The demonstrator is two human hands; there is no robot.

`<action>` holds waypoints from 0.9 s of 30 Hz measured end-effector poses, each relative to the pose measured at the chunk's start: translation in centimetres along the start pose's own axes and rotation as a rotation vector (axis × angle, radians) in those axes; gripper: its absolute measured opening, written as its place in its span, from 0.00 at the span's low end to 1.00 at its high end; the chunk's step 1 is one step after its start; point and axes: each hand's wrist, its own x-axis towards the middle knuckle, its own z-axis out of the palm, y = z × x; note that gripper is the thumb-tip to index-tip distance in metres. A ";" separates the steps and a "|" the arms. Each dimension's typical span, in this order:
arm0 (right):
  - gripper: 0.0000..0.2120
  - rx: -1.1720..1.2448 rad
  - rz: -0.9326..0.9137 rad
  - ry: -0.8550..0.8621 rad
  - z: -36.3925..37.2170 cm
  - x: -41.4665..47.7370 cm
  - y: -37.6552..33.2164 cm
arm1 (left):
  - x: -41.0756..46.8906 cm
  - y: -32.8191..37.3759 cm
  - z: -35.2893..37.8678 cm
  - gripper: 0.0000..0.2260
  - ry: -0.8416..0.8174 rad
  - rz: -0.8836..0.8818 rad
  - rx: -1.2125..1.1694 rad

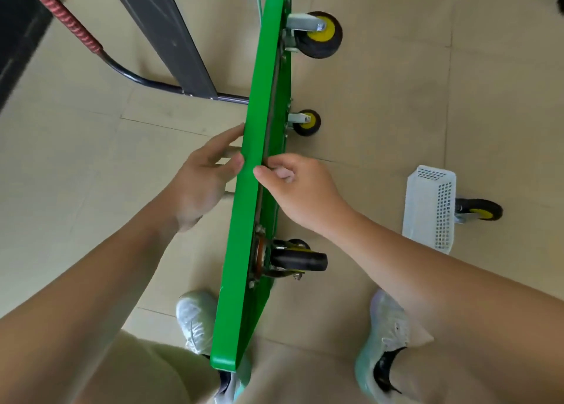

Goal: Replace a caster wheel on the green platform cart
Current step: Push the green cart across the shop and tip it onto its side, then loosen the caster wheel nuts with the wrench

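The green platform cart point(247, 220) stands on its edge, seen edge-on, with its underside facing right. My left hand point(201, 180) lies flat against its left face, fingers at the upper rim. My right hand point(296, 190) grips the rim from the right, thumb on the edge. Three casters stick out to the right: a big one with a yellow hub point(320, 34) at the top, a smaller-looking one point(306, 122) below it, and a black swivel caster point(297, 260) near my feet. A loose caster wheel point(479, 213) lies on the floor at the right.
A white perforated plastic basket point(430, 208) lies on the tiled floor beside the loose wheel. The cart's folded black handle with a red grip point(73, 28) and a grey panel point(171, 37) lie at upper left. My shoes point(195, 321) stand either side of the cart's near corner.
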 end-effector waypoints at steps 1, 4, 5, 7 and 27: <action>0.18 0.044 0.007 0.026 0.2 0.0 0.1 | 0.1 -0.3 -0.1 0.19 -0.014 0.012 -0.015; 0.13 0.162 0.026 0.110 0.9 -0.3 0.1 | 0.3 -1.1 0.0 0.20 -0.027 0.033 -0.035; 0.11 0.195 0.045 0.127 1.1 -0.5 -0.1 | 0.3 -1.2 0.2 0.20 -0.026 0.028 -0.047; 0.08 0.223 0.078 0.159 1.6 -1.1 -0.6 | 0.0 -1.1 0.6 0.20 -0.011 0.008 -0.067; 0.07 0.330 0.296 0.188 -4.7 -8.2 3.4 | -4.9 0.9 13.1 0.25 0.019 -0.069 -0.233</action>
